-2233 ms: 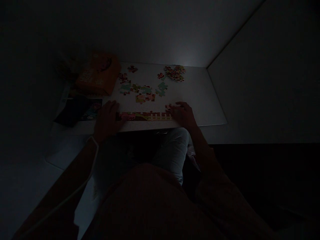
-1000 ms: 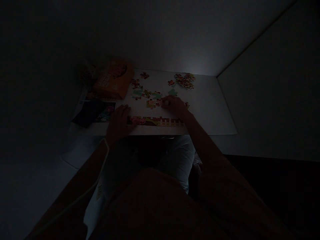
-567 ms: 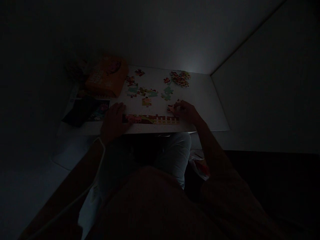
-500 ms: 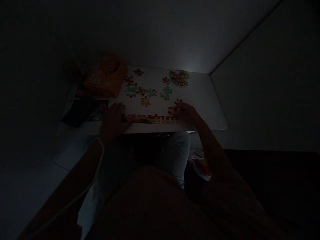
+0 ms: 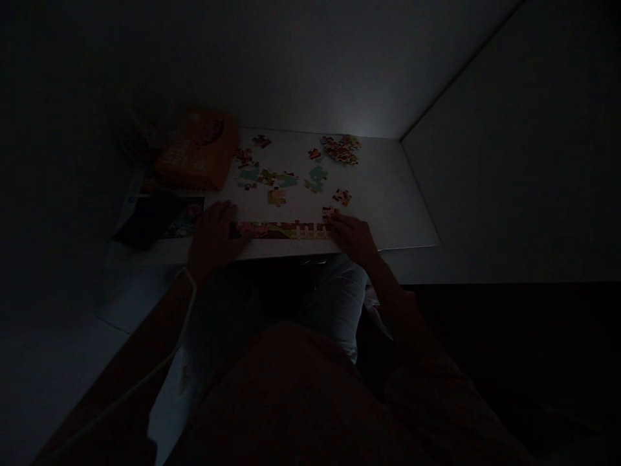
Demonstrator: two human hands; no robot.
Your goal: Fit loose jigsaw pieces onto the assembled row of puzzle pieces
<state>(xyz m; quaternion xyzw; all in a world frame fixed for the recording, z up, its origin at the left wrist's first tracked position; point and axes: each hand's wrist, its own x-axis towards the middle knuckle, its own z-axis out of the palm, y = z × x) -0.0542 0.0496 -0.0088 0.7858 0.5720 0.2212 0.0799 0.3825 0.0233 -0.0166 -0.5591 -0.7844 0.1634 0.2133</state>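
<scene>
A joined strip of jigsaw puzzle [image 5: 284, 231] lies along the table's front edge, showing a white fence at its right part. My left hand [image 5: 213, 234] is laid flat over the left end of this strip, fingers out and thumb apart. At the other end, my right hand [image 5: 354, 237] has its fingers close together, with the tips on a puzzle piece [image 5: 330, 211] just above the strip's right end. Another loose puzzle piece [image 5: 342, 196] lies slightly beyond those fingers. The room is very dark, so the fingertips' exact grip is hard to see.
Loose and partly joined puzzle pieces [image 5: 316, 178] lie across the white table [image 5: 392, 194]. A heap of pieces [image 5: 342, 150] is at the back. An orange box [image 5: 196, 152] stands at the left, with a dark object [image 5: 148, 220] in front. Walls border the table.
My right hand has moved left and toward me, leaving the farther loose piece and coming to the piece by the strip. My left hand stays in place. The view has shifted slightly.
</scene>
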